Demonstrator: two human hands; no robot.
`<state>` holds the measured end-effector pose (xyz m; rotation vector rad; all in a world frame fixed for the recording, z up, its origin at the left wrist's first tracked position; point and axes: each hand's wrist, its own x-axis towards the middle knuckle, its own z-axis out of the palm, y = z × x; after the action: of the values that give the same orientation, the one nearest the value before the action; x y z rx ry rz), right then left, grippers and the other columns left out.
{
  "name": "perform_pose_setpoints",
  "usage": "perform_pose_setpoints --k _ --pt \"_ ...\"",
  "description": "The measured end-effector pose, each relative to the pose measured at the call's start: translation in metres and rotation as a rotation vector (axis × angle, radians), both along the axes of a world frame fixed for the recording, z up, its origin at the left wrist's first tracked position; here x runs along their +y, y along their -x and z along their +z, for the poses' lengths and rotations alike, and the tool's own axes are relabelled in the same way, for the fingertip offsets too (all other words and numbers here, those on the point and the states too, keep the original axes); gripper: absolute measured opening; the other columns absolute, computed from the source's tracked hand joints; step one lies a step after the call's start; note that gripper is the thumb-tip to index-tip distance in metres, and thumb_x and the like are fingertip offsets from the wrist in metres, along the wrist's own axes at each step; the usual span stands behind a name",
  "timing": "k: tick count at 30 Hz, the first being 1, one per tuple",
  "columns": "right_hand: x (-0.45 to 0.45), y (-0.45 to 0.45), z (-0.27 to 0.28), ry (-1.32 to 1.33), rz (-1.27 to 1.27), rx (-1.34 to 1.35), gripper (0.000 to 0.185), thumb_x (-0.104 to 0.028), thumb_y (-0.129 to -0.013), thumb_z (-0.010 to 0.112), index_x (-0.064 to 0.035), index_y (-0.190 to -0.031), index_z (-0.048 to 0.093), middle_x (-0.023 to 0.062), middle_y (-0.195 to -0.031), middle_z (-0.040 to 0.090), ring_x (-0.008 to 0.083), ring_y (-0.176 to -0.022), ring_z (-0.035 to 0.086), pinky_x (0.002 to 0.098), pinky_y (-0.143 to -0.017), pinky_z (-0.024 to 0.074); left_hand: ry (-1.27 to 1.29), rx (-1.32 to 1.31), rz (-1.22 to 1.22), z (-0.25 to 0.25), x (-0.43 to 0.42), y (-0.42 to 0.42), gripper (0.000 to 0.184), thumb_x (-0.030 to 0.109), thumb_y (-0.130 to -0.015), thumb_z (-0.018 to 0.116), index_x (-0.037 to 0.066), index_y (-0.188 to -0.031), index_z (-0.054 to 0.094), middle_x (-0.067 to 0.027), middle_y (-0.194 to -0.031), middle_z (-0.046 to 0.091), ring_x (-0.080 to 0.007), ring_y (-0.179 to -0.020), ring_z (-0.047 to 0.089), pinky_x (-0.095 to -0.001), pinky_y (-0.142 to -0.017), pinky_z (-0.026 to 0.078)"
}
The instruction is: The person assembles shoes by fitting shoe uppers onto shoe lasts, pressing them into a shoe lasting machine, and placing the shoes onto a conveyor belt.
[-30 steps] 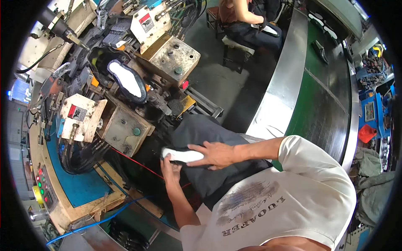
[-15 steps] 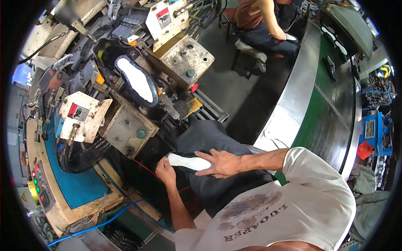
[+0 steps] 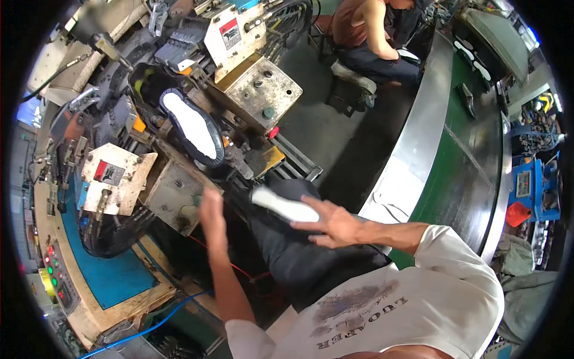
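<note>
In my right hand (image 3: 335, 224) is a dark shoe upper with a white insole board (image 3: 284, 204), gripped at one end above my thigh. The white side faces up and looks slightly blurred. My left hand (image 3: 212, 212) is raised, apart from that shoe, beside the front of a metal control box (image 3: 174, 194) with a green button. Motion smears its fingers, so whether it is closed is unclear. Another black shoe upper (image 3: 212, 140) sits in the machine ahead, its white insole board (image 3: 190, 125) facing up.
The machine has white guard plates (image 3: 119, 179) and a second control box (image 3: 263, 90). On the right runs a green conveyor belt (image 3: 442, 173) with several shoes at its far part. A seated co-worker (image 3: 371, 42) holds a shoe. A blue hose (image 3: 149, 323) crosses the lower left.
My left hand has let go of the shoe and moved up and left towards the control box. My right hand keeps hold of the shoe, shifted slightly right.
</note>
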<state>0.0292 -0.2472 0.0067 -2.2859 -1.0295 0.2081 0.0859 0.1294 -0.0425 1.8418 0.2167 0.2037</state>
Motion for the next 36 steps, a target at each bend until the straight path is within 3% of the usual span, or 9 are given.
perform_pose_setpoints --k 1,4,10,13,17,19,23,32,36 --pt "-0.005 -0.01 0.014 0.029 -0.064 -0.042 0.068 -0.03 -0.089 0.078 -0.0379 -0.153 0.055 0.0342 -0.16 0.033 0.0485 -0.111 0.063 0.0541 -0.098 0.0581 -0.009 -0.012 0.023 0.019 0.012 -0.031 0.046 0.031 -0.11 0.055 -0.004 -0.139 0.058 -0.0126 -0.132 0.062 -0.0248 -0.123 0.058 -0.0373 -0.109 0.044" --pt "-0.005 -0.045 0.06 0.112 -0.214 -0.17 0.07 -0.026 -0.087 0.08 -0.0363 -0.152 0.056 0.0361 -0.16 0.031 0.048 -0.111 0.063 0.0551 -0.094 0.0598 0.851 0.008 0.064 0.101 -0.01 -0.114 0.057 0.039 -0.105 0.062 0.01 -0.152 0.045 -0.0124 -0.141 0.06 -0.0297 -0.127 0.059 -0.0432 -0.112 0.046" --pt "0.057 -0.129 0.139 0.1 -0.203 -0.301 0.073 -0.023 -0.085 0.081 -0.0356 -0.152 0.056 0.0341 -0.16 0.032 0.0526 -0.125 0.058 0.0553 -0.103 0.055 0.902 0.062 -0.005 0.117 0.005 -0.15 0.063 0.046 -0.099 0.068 0.006 -0.146 0.053 -0.0145 -0.133 0.067 -0.03 -0.117 0.068 -0.048 -0.102 0.056" --pt "0.11 -0.173 0.14 0.025 -0.159 -0.44 0.075 -0.024 -0.085 0.082 -0.0377 -0.153 0.053 0.033 -0.158 0.034 0.0514 -0.12 0.059 0.055 -0.101 0.056 0.776 -0.12 0.01 0.126 0.001 -0.071 0.066 0.048 -0.104 0.054 0.0 -0.149 0.046 -0.0188 -0.13 0.066 -0.0348 -0.114 0.068 -0.0508 -0.102 0.056" --pt "0.177 -0.209 0.126 0.066 -0.172 -0.424 0.074 -0.029 -0.087 0.081 -0.0408 -0.153 0.052 0.0316 -0.159 0.032 0.053 -0.118 0.059 0.0554 -0.096 0.0579 1.075 -0.141 -0.071 0.101 -0.005 0.044 0.107 0.089 -0.091 0.043 0.002 -0.155 0.043 -0.0224 -0.134 0.062 -0.0395 -0.106 0.066 -0.0556 -0.098 0.053" --pt "0.202 -0.212 0.105 0.06 -0.203 -0.482 0.075 -0.031 -0.087 0.08 -0.0432 -0.154 0.05 0.0328 -0.159 0.031 0.0516 -0.112 0.06 0.0544 -0.093 0.0591 0.994 -0.18 0.142 0.096 -0.021 0.086 0.095 0.083 -0.099 0.034 0.008 -0.158 0.042 -0.0198 -0.129 0.067 -0.0336 -0.093 0.069 -0.0459 -0.08 0.057" --pt "0.231 -0.204 0.075 0.115 -0.29 -0.53 0.078 -0.029 -0.086 0.082 -0.0449 -0.155 0.049 0.0352 -0.16 0.028 0.0479 -0.108 0.06 0.0518 -0.09 0.0595 1.117 -0.068 0.288 0.065 -0.03 0.152 0.084 0.075 -0.104 0.033 0.007 -0.151 0.049 -0.02 -0.121 0.069 -0.0352 -0.09 0.069 -0.046 -0.079 0.058" --pt "0.228 -0.212 0.054 -0.196 -0.145 -0.879 0.056 -0.024 -0.085 0.074 -0.0053 -0.137 0.063 0.028 -0.145 0.054 0.0435 -0.139 0.051 0.0556 -0.121 0.0364 1.229 0.177 0.521 0.013 -0.049 0.195 0.075 0.066 -0.099 0.053 0.004 -0.142 0.055 -0.02 -0.115 0.068 -0.0374 -0.094 0.069 -0.0505 -0.085 0.06" --pt "0.243 -0.229 0.055 -0.19 -0.185 -0.902 0.051 -0.023 -0.09 0.063 -0.0038 -0.137 0.064 0.0281 -0.145 0.056 0.044 -0.138 0.051 0.0541 -0.121 0.0362 1.233 0.233 0.482 0.011 -0.056 0.178 0.074 0.064 -0.098 0.057 0.005 -0.143 0.054 -0.0188 -0.119 0.064 -0.0361 -0.101 0.066 -0.0525 -0.086 0.061"
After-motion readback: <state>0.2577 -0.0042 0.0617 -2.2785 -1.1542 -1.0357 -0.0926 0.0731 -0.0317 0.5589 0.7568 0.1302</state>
